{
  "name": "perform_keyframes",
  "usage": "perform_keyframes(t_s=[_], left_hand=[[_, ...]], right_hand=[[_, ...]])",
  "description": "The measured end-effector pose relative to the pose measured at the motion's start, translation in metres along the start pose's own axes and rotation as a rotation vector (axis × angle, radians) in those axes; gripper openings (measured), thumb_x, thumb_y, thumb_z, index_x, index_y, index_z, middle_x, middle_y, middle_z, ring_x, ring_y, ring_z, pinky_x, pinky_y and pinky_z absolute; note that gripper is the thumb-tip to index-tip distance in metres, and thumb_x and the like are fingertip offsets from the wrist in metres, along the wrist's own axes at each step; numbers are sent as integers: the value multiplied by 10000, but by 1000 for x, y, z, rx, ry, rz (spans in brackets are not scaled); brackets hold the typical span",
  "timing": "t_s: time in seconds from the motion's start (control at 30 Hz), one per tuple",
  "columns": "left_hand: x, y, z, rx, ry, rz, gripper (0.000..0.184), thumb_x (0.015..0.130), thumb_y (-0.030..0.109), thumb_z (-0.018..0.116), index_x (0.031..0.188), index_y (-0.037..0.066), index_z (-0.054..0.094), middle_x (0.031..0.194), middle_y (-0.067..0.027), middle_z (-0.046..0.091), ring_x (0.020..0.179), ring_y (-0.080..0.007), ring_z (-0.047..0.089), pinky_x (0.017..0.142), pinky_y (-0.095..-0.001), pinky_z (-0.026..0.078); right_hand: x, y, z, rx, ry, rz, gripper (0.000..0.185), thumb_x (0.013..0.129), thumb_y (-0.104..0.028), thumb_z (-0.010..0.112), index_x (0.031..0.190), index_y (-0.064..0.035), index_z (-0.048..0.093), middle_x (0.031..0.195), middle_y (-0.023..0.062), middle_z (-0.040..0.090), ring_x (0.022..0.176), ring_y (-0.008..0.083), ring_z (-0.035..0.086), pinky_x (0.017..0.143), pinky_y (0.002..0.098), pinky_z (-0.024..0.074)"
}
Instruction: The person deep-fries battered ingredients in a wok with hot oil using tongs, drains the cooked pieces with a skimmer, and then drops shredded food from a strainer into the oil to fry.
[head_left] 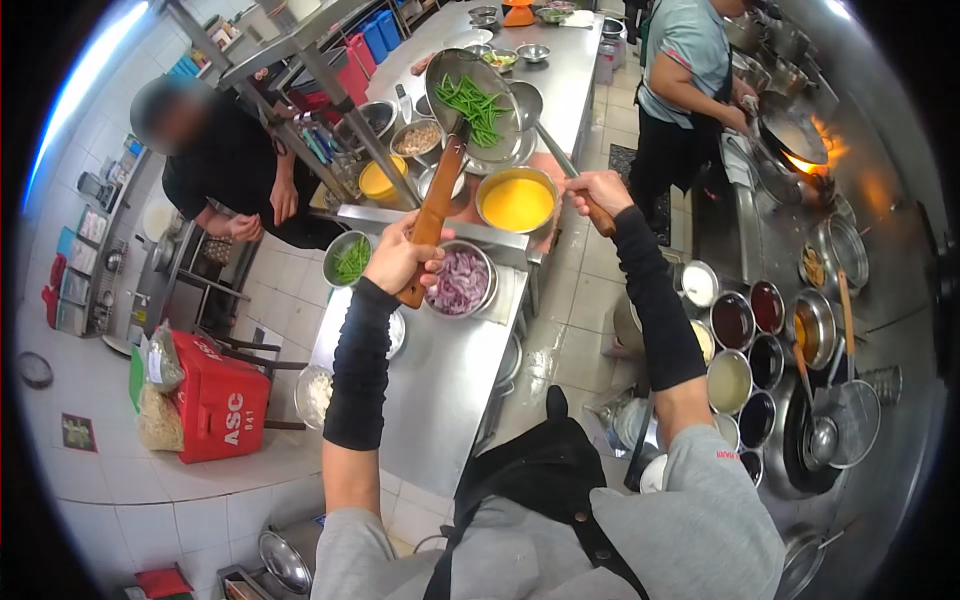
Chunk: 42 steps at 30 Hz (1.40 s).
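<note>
My left hand [402, 258] is closed around the wooden handle [437, 205] of a wok [437, 68]. The wok is raised over the metal counter and tilted, with green beans [478, 108] in it. In my right hand [600, 196] is the handle of a ladle [527, 102], whose bowl is at the wok's right edge; I cannot tell whether they touch. A pot of yellow liquid [517, 204] sits between my hands, further forward. Near my left wrist are a bowl of sliced red onions [463, 281] and a bowl of chopped greens [352, 259].
Sauce containers [733, 320] line the right side beside a skimmer [845, 425]. A co-worker [685, 90] works at a flaming wok [790, 128] ahead right. Another person [235, 160] stands left, behind shelf posts. A red box [222, 395] is at lower left.
</note>
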<state>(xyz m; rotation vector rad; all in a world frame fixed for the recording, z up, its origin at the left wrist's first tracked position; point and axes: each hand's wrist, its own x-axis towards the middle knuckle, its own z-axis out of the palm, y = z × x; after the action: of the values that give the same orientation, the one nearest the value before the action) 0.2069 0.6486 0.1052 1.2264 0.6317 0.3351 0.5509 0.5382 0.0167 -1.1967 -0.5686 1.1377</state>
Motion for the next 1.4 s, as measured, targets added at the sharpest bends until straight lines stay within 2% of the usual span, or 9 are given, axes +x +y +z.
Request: perform_keyframes(t_s=[0.1, 0.37, 0.5, 0.6, 0.63, 0.7, 0.93, 1.03, 1.4], left_hand=[[47, 18, -3, 48, 105, -38, 628, 764, -172, 477, 1365, -6, 395, 1178, -141, 545, 598, -115, 483, 452, -246, 413], [110, 9, -28, 452, 280, 25, 603, 716, -138, 492, 1300, 4, 534, 944, -92, 628, 538, -121, 524, 423, -269, 416], [114, -18, -36, 561, 357, 113, 757, 689, -112, 495, 1421, 80, 518, 1008, -78, 676, 567, -133, 570, 461, -273, 449], [109, -35, -37, 700, 404, 172, 726, 692, -72, 507, 1402, 76, 545, 998, -96, 711, 754, -190, 656, 694, -310, 526], [108, -44, -41, 707, 407, 188, 739, 694, -90, 500, 1410, 87, 537, 1010, -79, 689, 683, -157, 614, 614, -289, 496], [105, -57, -44, 721, 415, 221, 767, 698, -124, 485, 1427, 110, 520, 1035, -45, 646, 539, -91, 529, 454, -248, 436], [99, -70, -41, 792, 468, 312, 738, 704, -85, 498, 1418, 93, 537, 974, -24, 665, 597, -100, 554, 514, -256, 462], [94, -63, -28, 793, 492, 215, 761, 688, -64, 518, 1429, 111, 521, 969, -92, 721, 974, -281, 690, 933, -338, 485], [85, -66, -14, 951, 488, 309, 739, 697, -36, 532, 1423, 104, 531, 982, -62, 726, 873, -218, 688, 824, -298, 511]], right_hand=[[85, 10, -17, 3, -142, -31, 112, 845, -9, 632, 777, 61, 577, 682, 103, 580, 499, 156, 536, 435, 295, 417], [153, -12, -2, -119, 48, 56, 135, 802, 33, 625, 685, 68, 566, 604, 125, 566, 455, 171, 531, 405, 313, 407], [151, -14, -4, -227, 38, 11, 155, 800, 28, 615, 659, 75, 571, 567, 124, 560, 432, 181, 528, 393, 325, 413], [147, -7, -8, -309, 42, -21, 133, 798, 22, 613, 682, 82, 587, 564, 126, 562, 417, 183, 518, 373, 333, 418], [145, -3, -11, -340, 48, -32, 122, 796, 20, 613, 694, 84, 593, 566, 128, 564, 412, 183, 514, 365, 334, 419], [143, 7, -17, -433, 54, -76, 106, 768, 1, 592, 686, 62, 620, 549, 136, 593, 440, 212, 585, 436, 354, 487], [98, 38, -23, -870, 165, -311, 193, 707, -68, 578, 806, 81, 650, 646, 306, 598, 670, 445, 665, 664, 466, 544], [76, 39, -12, -961, 202, -377, 231, 715, -51, 580, 899, 68, 655, 731, 329, 617, 765, 475, 655, 727, 509, 542], [62, 77, 6, -1070, 365, -508, 279, 724, -25, 570, 980, 72, 624, 794, 342, 628, 817, 503, 638, 766, 550, 525]])
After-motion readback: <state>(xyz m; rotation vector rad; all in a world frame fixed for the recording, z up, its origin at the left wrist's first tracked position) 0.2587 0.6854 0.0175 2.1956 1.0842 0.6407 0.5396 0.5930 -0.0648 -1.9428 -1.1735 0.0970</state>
